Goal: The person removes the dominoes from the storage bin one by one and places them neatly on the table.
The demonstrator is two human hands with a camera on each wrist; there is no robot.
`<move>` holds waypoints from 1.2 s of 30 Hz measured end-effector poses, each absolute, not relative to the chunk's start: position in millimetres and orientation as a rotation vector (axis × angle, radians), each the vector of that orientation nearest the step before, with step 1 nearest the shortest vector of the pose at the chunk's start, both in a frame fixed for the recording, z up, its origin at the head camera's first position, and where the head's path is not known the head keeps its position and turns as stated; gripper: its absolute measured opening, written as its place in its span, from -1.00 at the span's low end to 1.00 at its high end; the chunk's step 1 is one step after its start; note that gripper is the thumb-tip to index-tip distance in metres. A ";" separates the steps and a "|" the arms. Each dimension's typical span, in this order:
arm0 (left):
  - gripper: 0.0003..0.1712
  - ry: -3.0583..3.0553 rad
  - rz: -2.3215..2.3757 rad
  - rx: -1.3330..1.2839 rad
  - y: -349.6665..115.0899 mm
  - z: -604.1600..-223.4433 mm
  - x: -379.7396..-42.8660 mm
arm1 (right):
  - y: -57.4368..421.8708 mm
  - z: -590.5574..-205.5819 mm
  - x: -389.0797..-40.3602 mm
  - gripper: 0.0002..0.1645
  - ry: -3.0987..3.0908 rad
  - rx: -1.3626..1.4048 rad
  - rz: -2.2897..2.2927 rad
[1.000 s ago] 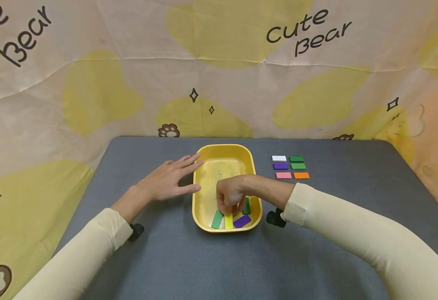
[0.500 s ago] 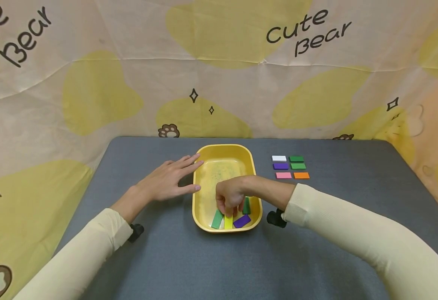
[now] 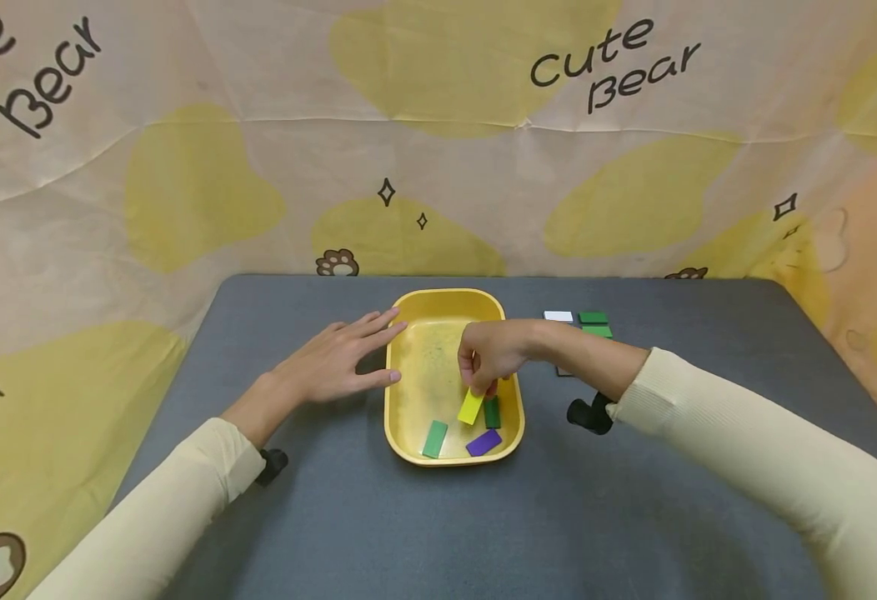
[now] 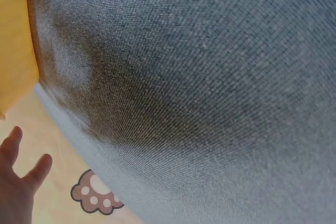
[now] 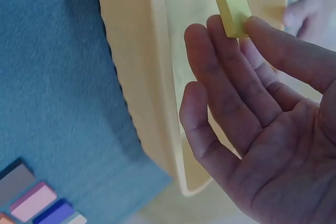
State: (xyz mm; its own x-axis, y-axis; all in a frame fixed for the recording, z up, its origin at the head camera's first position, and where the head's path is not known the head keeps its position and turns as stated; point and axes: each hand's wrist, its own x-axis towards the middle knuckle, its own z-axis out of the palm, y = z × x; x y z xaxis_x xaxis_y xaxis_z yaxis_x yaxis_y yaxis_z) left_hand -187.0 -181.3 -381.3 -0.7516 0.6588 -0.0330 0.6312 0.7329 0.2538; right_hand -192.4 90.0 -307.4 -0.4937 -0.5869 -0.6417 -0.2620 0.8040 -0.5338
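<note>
My right hand (image 3: 493, 350) pinches a yellow domino block (image 3: 471, 407) between thumb and fingertips, over the near half of a yellow tray (image 3: 453, 462). In the right wrist view the yellow domino block (image 5: 231, 3) slants out past the fingertips, while the little finger curls loosely. A light green block (image 3: 434, 439), a purple block (image 3: 483, 442) and a dark green block (image 3: 492, 413) lie on the tray floor. My left hand (image 3: 337, 358) has its fingers stretched, fingertips right at the tray's left rim.
Right of the tray lie more blocks, among them a white one (image 3: 558, 317), a dark green one (image 3: 593, 317) and a green one (image 3: 597, 332). My right forearm hides others; a pink block (image 5: 33, 201) and dark grey block (image 5: 16, 181) show in the right wrist view.
My right hand has lifted the yellow domino block off its spot near the tray's front and carried it back and rightward. My left hand has stayed still.
</note>
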 end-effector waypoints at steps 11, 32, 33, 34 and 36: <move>-0.06 2.807 0.359 1.069 -181.6 -382.8 -187.6 | 138.4 -292.7 -196.7 -0.95 2.175 -0.627 -0.690; -0.06 2.804 0.357 1.076 -181.5 -383.3 -188.0 | 269.9 -309.3 -199.2 -0.79 2.286 -0.320 -0.925; -0.06 2.803 0.358 1.076 -181.6 -383.4 -188.1 | 274.3 -312.4 -199.0 -0.78 2.297 -0.306 -0.931; -0.06 2.804 0.358 1.076 -181.5 -383.4 -188.1 | 278.7 -315.6 -198.7 -0.76 2.308 -0.290 -0.934; -0.06 2.804 0.361 1.077 -181.4 -383.2 -188.3 | 287.0 -322.0 -197.5 -0.75 2.323 -0.267 -0.941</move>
